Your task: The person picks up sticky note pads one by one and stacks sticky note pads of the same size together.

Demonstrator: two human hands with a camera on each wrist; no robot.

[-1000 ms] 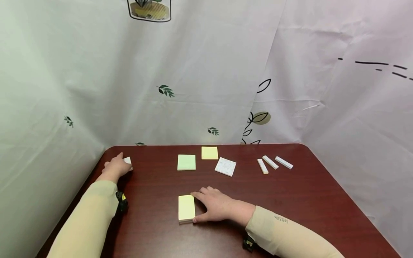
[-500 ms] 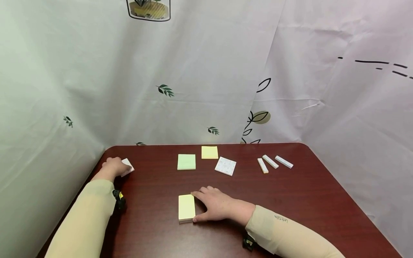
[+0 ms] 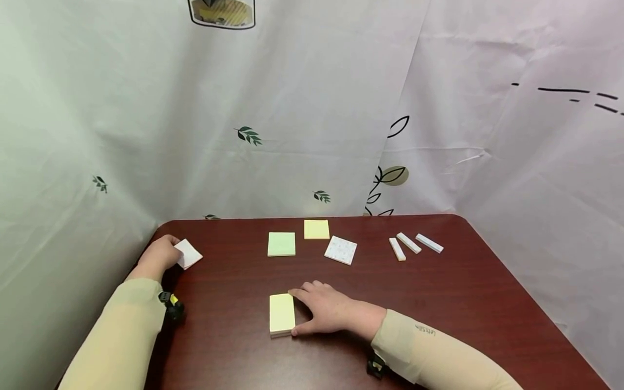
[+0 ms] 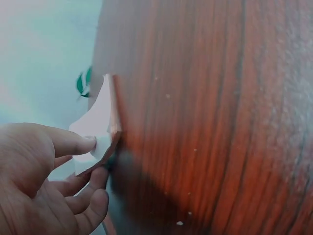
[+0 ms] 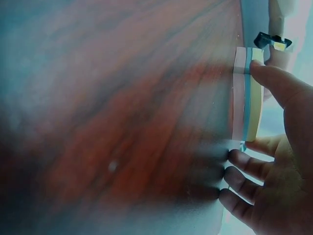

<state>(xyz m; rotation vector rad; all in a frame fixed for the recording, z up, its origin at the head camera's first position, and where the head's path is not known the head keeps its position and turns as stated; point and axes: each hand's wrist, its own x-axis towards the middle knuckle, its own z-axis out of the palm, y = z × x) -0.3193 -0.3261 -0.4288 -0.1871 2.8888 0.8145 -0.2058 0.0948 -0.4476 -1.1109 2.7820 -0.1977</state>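
At the table's far left corner, my left hand [image 3: 157, 257] holds a white sticky note pad [image 3: 189, 253] by one corner. In the left wrist view the thumb lies on top of this white pad [image 4: 100, 110] and fingers are under its edge, with the pad bent and tilted. Near the middle, my right hand [image 3: 327, 310] rests beside a stack of sticky note pads [image 3: 281, 314], yellow on top. Thumb and index finger grip the stack at its near and far ends. From the right wrist, the stack [image 5: 247, 98] shows yellow, blue and pinkish layers.
Toward the back lie a green note pad [image 3: 281, 244], a yellow one [image 3: 317, 229] and a white patterned one [image 3: 340, 250]. Three narrow white strip pads [image 3: 408, 242] lie at the back right. A white curtain [image 3: 312, 108] hangs around the dark red table [image 3: 439, 303].
My left hand has drawn back toward the left and nearer to me. The white pad has turned diagonally and shows more of its surface. The right hand and stack stay put.
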